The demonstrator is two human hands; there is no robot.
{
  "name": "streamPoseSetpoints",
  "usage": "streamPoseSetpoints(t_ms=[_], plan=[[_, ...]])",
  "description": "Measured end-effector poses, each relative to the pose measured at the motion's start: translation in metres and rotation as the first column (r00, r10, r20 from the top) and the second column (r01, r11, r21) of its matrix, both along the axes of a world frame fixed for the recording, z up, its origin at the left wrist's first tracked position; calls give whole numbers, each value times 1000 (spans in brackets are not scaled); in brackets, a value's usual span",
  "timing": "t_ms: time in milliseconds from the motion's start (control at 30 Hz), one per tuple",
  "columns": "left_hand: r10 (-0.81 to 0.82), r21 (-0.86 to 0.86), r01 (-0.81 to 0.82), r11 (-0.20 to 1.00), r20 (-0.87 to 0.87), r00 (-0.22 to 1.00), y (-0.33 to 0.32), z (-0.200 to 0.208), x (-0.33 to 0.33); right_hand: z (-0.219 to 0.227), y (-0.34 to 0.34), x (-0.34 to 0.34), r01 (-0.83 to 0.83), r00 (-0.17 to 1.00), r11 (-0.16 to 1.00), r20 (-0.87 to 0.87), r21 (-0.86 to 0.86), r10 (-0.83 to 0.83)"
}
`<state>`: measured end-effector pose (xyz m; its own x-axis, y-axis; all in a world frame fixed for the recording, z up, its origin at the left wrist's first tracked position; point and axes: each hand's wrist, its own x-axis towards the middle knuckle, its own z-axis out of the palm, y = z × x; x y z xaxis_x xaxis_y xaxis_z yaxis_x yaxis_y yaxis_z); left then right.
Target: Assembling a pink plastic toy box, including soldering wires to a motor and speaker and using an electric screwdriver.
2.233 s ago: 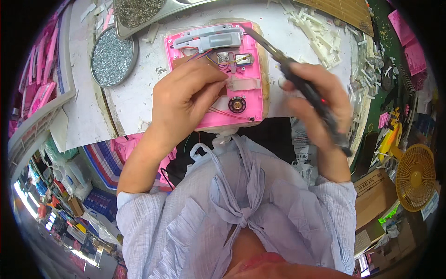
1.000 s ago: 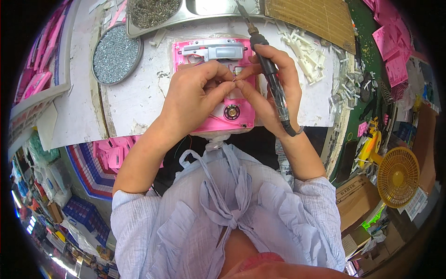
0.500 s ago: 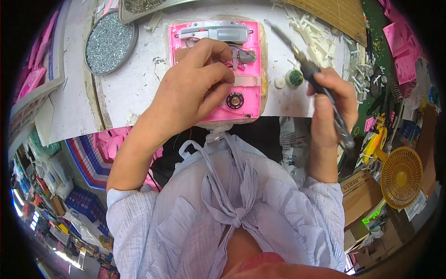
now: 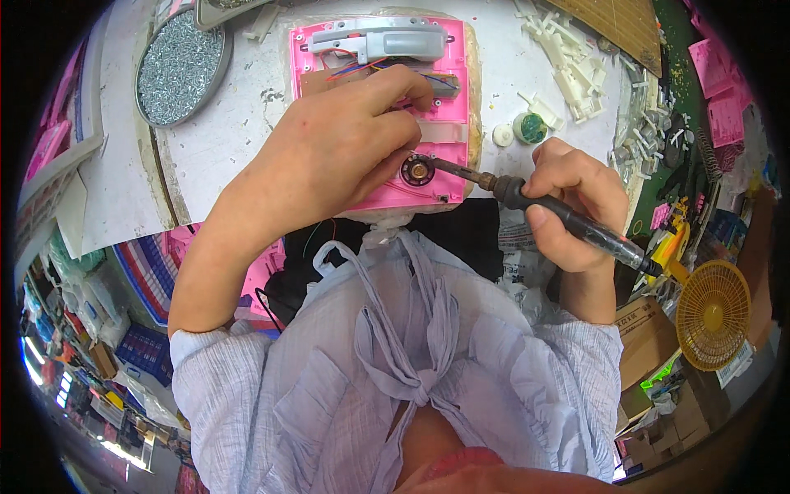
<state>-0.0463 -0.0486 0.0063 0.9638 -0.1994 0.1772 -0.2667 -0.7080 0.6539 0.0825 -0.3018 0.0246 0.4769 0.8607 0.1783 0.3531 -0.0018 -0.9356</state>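
My right hand (image 4: 586,193) grips the dark handle of a soldering iron (image 4: 512,192). The iron's tip points left and reaches the edge of a small round speaker (image 4: 417,170) set in a pink plastic casing (image 4: 451,165). Over the casing's left half, my left hand (image 4: 329,136) has its fingers bent together above the inside parts; what they pinch, if anything, is hidden. Red and blue wires (image 4: 354,67) run beneath a grey plastic part (image 4: 387,41) at the casing's far end. A grey block (image 4: 443,86) shows just past my left fingertips.
A round tray of small metal screws (image 4: 183,70) stands far left. Right of the casing are a small pot with green inside (image 4: 531,128), a white cap (image 4: 504,135) and scattered white plastic pieces (image 4: 568,70). A yellow fan (image 4: 713,315) is at the right.
The soldering iron has swung down and left, its tip going from beyond the pot to the speaker. My left hand stays over the casing, with its fingertips slightly shifted.
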Motion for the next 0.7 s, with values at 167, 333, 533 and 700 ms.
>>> streamPoseSetpoints(t_ms=[167,333,533,700], plan=[[-43,-8,43,999,7,999,3,0,4,1,4,2,-13,1000,1000,7,9,13],[-51,23,50,998,22,998,3,0,5,1,7,2,-15,1000,1000,13,3,15],[-66,38,66,997,10,998,3,1,5,3,8,5,-34,998,999,43,-19,35],[-76,59,76,995,1,997,3,2,5,2,8,3,-10,1000,1000,27,-22,11]])
